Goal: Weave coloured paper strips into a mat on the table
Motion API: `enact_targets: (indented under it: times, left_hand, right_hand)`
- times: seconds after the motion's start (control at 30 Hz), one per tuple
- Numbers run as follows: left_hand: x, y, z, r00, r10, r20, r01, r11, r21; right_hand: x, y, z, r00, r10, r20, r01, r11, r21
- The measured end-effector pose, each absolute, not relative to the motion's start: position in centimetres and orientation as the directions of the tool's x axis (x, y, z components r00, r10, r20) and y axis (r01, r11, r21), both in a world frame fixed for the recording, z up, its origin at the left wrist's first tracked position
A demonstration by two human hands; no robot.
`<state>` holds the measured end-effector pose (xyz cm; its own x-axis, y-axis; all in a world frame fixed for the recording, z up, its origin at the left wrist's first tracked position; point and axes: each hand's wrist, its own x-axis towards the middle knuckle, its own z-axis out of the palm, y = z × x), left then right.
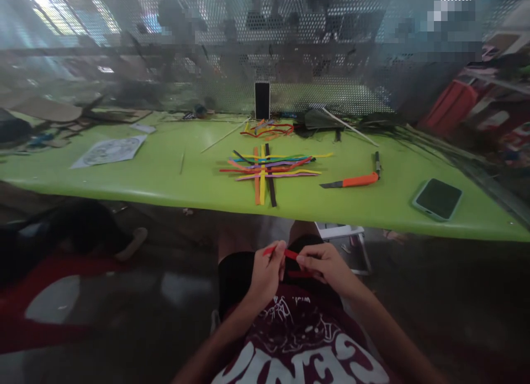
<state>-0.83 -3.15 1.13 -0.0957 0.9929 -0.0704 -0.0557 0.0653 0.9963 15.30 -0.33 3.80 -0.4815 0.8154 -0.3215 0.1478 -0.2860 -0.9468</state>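
Maroon shirt w/ white lettering is filling the bottom of my remote head-cam view. Just above, I'm seeing L hand pinching a red strip, thumb closed on fingers; R hand is gripping the same strip, also nearly closed, so it's running btwn both, below the near edge of a green tabletop. On that, multicoloured strips are lying crisscrossed, w/ an orange-handled blade resting to their right & a dark-screened phone sitting farther right.
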Motion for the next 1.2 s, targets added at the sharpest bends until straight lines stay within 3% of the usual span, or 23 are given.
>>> enact_targets:
  times: [0.4,0.6,0.7,0.87,0.97,1.2]
  left_hand:
    - [-3.2,-1.9,2.0,-0.240,0.970,0.046,0.011,-0.045,0.999]
    - [-7.1,-2.4,3.1,-0.460,0.887,-0.044,-0.280,-0.098,0.955]
    - [-8.8,-3.1,3.8,-0.490,0.872,-0.017,-0.356,-0.182,0.916]
    - [-8.1,-3.6,3.0,-0.338,0.935,0.106,-0.464,-0.264,0.845]
    - [-6.3,-3.2,1.0,-0.200,0.980,0.024,-0.479,-0.119,0.870]
    - [-3.6,-4.3,-1.4,0.245,0.969,0.041,-0.257,0.024,0.966]
  right_hand:
    - [15.6,-0.6,4.7,-0.484,0.832,-0.271,0.220,-0.184,-0.958]
    - [17.7,-1.1,4.1,-0.561,0.796,-0.227,0.293,-0.065,-0.954]
    - [18.0,-1.1,3.7,-0.541,0.811,-0.224,0.328,-0.042,-0.944]
    - [17.4,-0.7,3.8,-0.436,0.890,-0.130,0.355,0.038,-0.934]
    - [17.1,-0.6,3.9,-0.413,0.905,-0.099,0.355,0.059,-0.933]
    - [16.8,-1.4,3.2,-0.465,0.881,-0.091,0.227,0.019,-0.974]
